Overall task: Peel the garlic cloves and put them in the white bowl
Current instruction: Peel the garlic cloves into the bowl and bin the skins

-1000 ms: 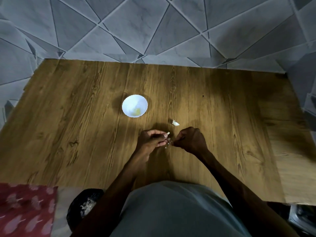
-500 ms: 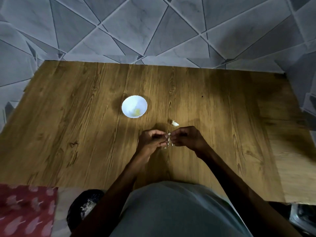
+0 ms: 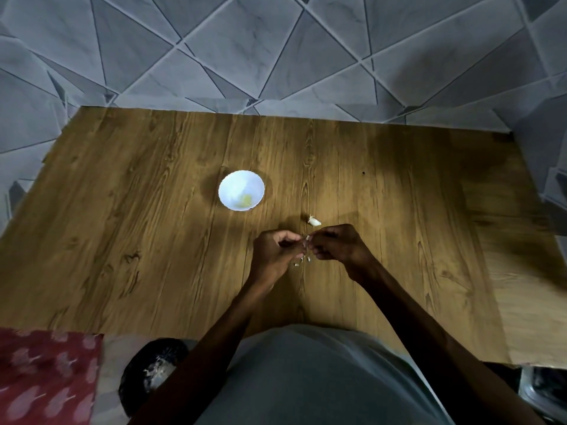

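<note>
Both hands meet over the wooden surface point(image 3: 153, 240). The left hand point(image 3: 276, 250) and right hand point(image 3: 337, 244) are each pinching the same garlic clove point(image 3: 307, 238). A second clove point(image 3: 314, 221) lies just beyond them, and the white bowl point(image 3: 228, 182) sits further back-left. Peel scraps point(image 3: 302, 261) are underneath.

We've got a wood-grain table point(image 3: 147, 246), lighter board along its right edge. On it: white bowl point(image 3: 224, 184) upright, left of ctr; 1 garlic clove point(image 3: 314, 222) near the bowl, to its right & closer to us, not touching; few tiny peel scraps point(image 3: 296, 265) nearer still.
</note>
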`<action>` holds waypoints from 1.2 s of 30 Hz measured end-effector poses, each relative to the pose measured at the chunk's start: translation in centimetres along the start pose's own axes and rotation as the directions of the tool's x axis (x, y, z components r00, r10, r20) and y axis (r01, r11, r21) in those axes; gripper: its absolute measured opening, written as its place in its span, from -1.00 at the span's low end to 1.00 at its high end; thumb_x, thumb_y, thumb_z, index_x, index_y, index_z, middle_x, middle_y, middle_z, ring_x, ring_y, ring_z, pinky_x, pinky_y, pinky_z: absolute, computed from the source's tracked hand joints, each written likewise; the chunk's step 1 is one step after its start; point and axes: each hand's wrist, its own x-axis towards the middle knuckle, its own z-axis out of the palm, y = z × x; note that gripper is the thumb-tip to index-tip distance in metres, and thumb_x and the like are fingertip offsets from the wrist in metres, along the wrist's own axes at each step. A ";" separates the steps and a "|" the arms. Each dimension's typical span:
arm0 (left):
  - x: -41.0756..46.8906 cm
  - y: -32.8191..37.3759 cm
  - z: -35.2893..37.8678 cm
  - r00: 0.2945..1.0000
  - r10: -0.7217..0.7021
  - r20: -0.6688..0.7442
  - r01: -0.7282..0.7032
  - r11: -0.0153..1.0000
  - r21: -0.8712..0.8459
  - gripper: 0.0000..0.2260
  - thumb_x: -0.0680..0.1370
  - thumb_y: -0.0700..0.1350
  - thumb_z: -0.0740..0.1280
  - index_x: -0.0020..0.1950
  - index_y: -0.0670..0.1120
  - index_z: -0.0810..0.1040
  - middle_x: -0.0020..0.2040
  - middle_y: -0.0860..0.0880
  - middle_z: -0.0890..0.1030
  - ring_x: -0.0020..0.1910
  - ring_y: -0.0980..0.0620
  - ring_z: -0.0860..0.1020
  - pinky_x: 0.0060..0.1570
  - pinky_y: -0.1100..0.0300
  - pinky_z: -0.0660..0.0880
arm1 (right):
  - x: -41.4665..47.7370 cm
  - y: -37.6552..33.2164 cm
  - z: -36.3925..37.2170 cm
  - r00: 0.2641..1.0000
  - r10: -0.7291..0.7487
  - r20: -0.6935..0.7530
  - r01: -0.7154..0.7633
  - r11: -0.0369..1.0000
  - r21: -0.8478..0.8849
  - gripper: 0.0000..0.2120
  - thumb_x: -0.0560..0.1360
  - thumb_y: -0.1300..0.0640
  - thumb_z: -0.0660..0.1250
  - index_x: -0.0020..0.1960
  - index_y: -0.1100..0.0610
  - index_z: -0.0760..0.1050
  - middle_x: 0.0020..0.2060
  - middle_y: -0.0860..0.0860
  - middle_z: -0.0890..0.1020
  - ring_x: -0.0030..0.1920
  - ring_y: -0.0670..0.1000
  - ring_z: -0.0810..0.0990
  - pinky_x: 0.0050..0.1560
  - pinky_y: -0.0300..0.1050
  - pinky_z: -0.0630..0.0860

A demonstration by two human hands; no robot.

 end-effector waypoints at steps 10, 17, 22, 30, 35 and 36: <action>0.0 0.7 -0.4 0.996 -0.079 0.028 0.081 0.992 -0.092 -0.77 0.47 -0.20 0.49 0.04 -0.32 0.63 -0.17 -0.21 0.70 -0.22 -0.05 0.70 -0.10 0.12 0.64 | 0.2 0.4 0.2 0.996 -0.087 0.009 0.088 0.994 -0.062 -0.91 0.54 0.22 0.39 -0.01 0.20 0.67 -0.19 0.17 0.71 -0.23 0.03 0.66 -0.10 -0.08 0.64; 0.3 0.5 -0.4 0.981 -0.175 0.081 0.190 0.950 -0.249 -0.94 0.47 -0.31 0.45 -0.07 -0.23 0.64 -0.15 -0.17 0.70 -0.14 -0.09 0.69 -0.15 0.23 0.61 | 0.3 0.4 0.2 0.996 -0.084 0.017 0.085 0.994 -0.072 -0.89 0.55 0.22 0.37 -0.01 0.21 0.66 -0.20 0.13 0.71 -0.25 -0.03 0.65 -0.16 -0.15 0.60; 0.2 0.8 -0.6 0.962 -0.230 0.144 0.265 0.910 -0.317 -0.88 0.52 -0.35 0.37 0.05 -0.33 0.60 -0.17 -0.14 0.69 -0.22 0.00 0.69 -0.17 0.27 0.61 | 0.2 0.1 0.1 0.997 -0.068 0.025 0.070 0.995 -0.075 -0.91 0.55 0.22 0.38 -0.02 0.16 0.66 -0.24 0.04 0.71 -0.29 -0.11 0.64 -0.21 -0.23 0.55; 0.4 0.5 -0.7 0.962 -0.215 0.169 0.256 0.925 -0.280 -0.86 0.52 -0.27 0.40 0.06 -0.29 0.62 -0.09 -0.17 0.69 -0.14 -0.03 0.69 -0.03 0.21 0.62 | -0.4 0.0 -0.3 0.998 -0.042 0.053 0.047 0.993 -0.105 -0.92 0.55 0.20 0.37 -0.03 0.13 0.65 -0.22 0.03 0.71 -0.25 -0.11 0.64 -0.20 -0.28 0.57; 0.4 0.5 -0.7 0.986 -0.125 0.107 0.142 0.976 -0.163 -0.82 0.51 -0.25 0.43 0.07 -0.32 0.62 -0.06 -0.23 0.69 -0.08 -0.09 0.69 -0.03 0.17 0.62 | -0.7 -0.4 -0.4 0.996 -0.050 0.079 0.052 0.999 -0.014 -0.88 0.52 0.22 0.41 0.04 0.20 0.65 -0.13 0.08 0.72 -0.13 0.00 0.69 -0.10 -0.20 0.63; 0.4 0.5 -0.7 0.989 -0.113 0.092 0.125 0.981 -0.146 -0.83 0.51 -0.25 0.43 0.05 -0.31 0.63 -0.08 -0.23 0.69 -0.10 -0.09 0.69 -0.05 0.17 0.62 | -0.7 -0.5 -0.3 0.996 -0.045 0.081 0.045 0.999 0.008 -0.87 0.52 0.22 0.42 0.05 0.21 0.65 -0.12 0.10 0.72 -0.11 0.02 0.70 -0.10 -0.19 0.63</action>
